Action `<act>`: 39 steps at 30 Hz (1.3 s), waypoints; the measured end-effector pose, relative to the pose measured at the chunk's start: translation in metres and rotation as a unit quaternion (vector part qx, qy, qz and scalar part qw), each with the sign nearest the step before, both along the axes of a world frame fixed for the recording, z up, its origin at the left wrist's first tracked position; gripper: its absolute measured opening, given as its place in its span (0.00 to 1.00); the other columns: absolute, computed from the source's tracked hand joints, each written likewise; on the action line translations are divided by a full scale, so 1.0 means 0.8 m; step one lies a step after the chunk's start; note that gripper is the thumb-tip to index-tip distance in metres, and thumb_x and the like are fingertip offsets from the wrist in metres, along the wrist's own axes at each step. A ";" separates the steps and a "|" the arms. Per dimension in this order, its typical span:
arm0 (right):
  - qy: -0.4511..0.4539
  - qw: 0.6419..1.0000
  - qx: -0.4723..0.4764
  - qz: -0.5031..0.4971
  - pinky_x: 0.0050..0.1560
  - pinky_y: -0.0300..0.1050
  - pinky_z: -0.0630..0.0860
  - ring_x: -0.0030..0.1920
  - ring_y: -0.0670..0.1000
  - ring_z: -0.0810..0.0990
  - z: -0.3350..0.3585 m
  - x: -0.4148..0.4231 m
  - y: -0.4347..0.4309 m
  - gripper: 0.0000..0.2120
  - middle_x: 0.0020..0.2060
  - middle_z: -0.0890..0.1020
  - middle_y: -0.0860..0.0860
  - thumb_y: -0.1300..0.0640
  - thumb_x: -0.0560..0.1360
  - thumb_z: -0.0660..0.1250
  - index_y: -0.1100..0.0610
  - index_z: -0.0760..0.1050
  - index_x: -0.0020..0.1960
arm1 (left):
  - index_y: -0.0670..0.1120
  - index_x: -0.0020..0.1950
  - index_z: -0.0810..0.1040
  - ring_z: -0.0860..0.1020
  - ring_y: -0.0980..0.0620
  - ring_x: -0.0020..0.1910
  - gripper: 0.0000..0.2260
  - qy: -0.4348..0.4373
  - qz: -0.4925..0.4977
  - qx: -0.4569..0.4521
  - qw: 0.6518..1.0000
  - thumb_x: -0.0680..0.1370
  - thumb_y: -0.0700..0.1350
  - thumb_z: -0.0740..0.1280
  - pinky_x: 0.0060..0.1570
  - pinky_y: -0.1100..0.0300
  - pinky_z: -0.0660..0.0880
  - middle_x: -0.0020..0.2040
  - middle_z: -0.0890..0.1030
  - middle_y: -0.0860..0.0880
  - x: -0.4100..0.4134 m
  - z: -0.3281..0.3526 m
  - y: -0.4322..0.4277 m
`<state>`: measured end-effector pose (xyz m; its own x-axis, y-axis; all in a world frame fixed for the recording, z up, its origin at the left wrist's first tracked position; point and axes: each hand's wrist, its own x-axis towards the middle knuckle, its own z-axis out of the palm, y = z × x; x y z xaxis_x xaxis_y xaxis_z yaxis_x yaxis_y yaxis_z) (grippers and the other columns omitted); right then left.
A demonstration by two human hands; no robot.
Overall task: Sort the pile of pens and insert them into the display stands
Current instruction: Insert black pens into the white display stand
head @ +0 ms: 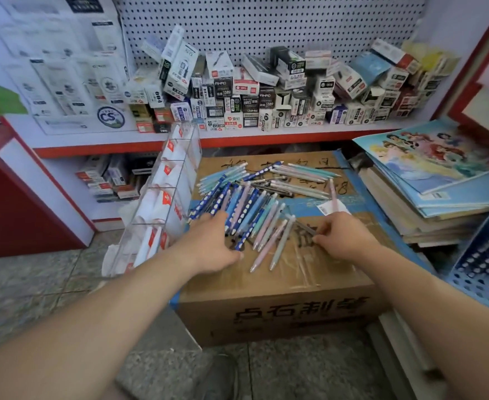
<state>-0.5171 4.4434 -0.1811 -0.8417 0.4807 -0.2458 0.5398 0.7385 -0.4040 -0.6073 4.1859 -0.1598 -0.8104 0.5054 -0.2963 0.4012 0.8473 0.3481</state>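
Cardboard box (283, 287): blue, pink pens (249, 207); left hand (208, 243) flat atop, right hand (344, 241) pinching grey pen (305, 228).

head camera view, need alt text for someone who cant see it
Two bare hands reach into a pile of pens on a cardboard box: the left hand rests on blue patterned pens, the right hand pinches a dark pen. A clear display stand stands left of the box, and a shelf of small boxes runs behind.

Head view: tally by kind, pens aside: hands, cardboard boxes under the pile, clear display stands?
Hands: 2, left hand and right hand
Cardboard box: 1
Clear display stand: 1
Total: 4
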 end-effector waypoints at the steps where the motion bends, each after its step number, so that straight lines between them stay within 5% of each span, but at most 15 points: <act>1: 0.018 1.000 -0.002 0.002 0.43 0.45 0.78 0.43 0.49 0.80 0.002 0.000 -0.002 0.04 0.43 0.84 0.51 0.53 0.79 0.71 0.54 0.82 0.49 | 0.50 0.77 0.61 0.70 0.43 0.69 0.38 0.001 -0.003 0.006 1.000 0.73 0.59 0.74 0.68 0.47 0.71 0.70 0.69 0.45 0.001 -0.001 0.001; 7: 0.098 0.985 -0.092 0.110 0.40 0.41 0.78 0.39 0.47 0.80 0.043 0.004 -0.043 0.05 0.39 0.83 0.46 0.50 0.80 0.69 0.47 0.83 0.52 | 0.50 0.78 0.65 0.66 0.47 0.74 0.27 0.092 -0.051 0.117 0.987 0.80 0.52 0.69 0.73 0.52 0.64 0.75 0.68 0.49 0.011 0.014 0.005; 10: 0.113 0.972 -0.124 0.162 0.35 0.34 0.73 0.33 0.41 0.76 0.063 0.009 -0.062 0.03 0.34 0.81 0.43 0.53 0.78 0.72 0.46 0.85 0.48 | 0.55 0.70 0.76 0.74 0.49 0.66 0.16 0.107 -0.114 0.111 0.981 0.82 0.52 0.65 0.66 0.48 0.73 0.66 0.79 0.53 0.024 0.016 0.012; 13: 0.140 0.964 -0.160 0.163 0.34 0.31 0.73 0.33 0.37 0.78 0.077 0.011 -0.070 0.02 0.33 0.82 0.40 0.57 0.75 0.76 0.51 0.86 0.46 | 0.55 0.55 0.80 0.79 0.50 0.48 0.07 0.058 -0.129 0.110 0.984 0.83 0.51 0.62 0.49 0.48 0.79 0.46 0.82 0.54 0.033 0.013 0.010; 20: 0.231 0.946 -0.216 0.077 0.39 0.50 0.80 0.34 0.49 0.80 0.086 0.006 -0.082 0.14 0.37 0.85 0.48 0.49 0.65 0.81 0.51 0.83 0.47 | 0.51 0.55 0.74 0.86 0.57 0.43 0.03 -0.162 -0.057 0.294 0.940 0.83 0.48 0.66 0.55 0.46 0.80 0.45 0.87 0.52 0.035 0.032 -0.006; 27: 0.236 0.930 -0.276 0.062 0.34 0.38 0.77 0.30 0.44 0.78 0.090 -0.005 -0.102 0.15 0.31 0.82 0.48 0.53 0.70 0.79 0.52 0.81 0.54 | 0.49 0.47 0.82 0.85 0.52 0.41 0.04 -0.104 -0.009 0.299 0.949 0.80 0.48 0.70 0.52 0.46 0.82 0.41 0.86 0.50 0.028 0.041 -0.017; 30: 0.241 0.914 -0.325 0.024 0.39 0.43 0.79 0.36 0.48 0.81 0.088 -0.013 -0.087 0.12 0.40 0.86 0.52 0.48 0.76 0.73 0.54 0.81 0.54 | 0.45 0.50 0.82 0.85 0.50 0.42 0.03 -0.127 0.060 0.314 0.939 0.81 0.43 0.69 0.49 0.50 0.84 0.42 0.85 0.46 0.023 0.036 -0.017; 35: 0.190 0.972 -0.129 -0.041 0.45 0.48 0.81 0.43 0.51 0.83 0.049 -0.051 -0.026 0.05 0.41 0.84 0.51 0.54 0.79 0.70 0.53 0.82 0.46 | 0.41 0.48 0.78 0.85 0.44 0.45 0.02 -0.220 0.187 0.362 0.886 0.79 0.36 0.70 0.48 0.46 0.82 0.48 0.84 0.38 0.011 0.024 0.002; 39: 0.129 0.990 -0.057 -0.001 0.56 0.47 0.76 0.52 0.51 0.82 0.005 -0.080 -0.006 0.03 0.47 0.84 0.48 0.55 0.80 0.69 0.51 0.82 0.51 | 0.41 0.50 0.76 0.82 0.44 0.44 0.04 -0.245 0.229 0.382 0.861 0.79 0.35 0.70 0.53 0.42 0.80 0.51 0.82 0.35 0.009 0.018 0.015</act>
<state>-0.5810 4.4385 -0.1773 -0.8823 0.4645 -0.0757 0.4099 0.6794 -0.6086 -0.5998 4.1981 -0.1453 -0.8487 0.3655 -0.3823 -0.2674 0.3270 0.9064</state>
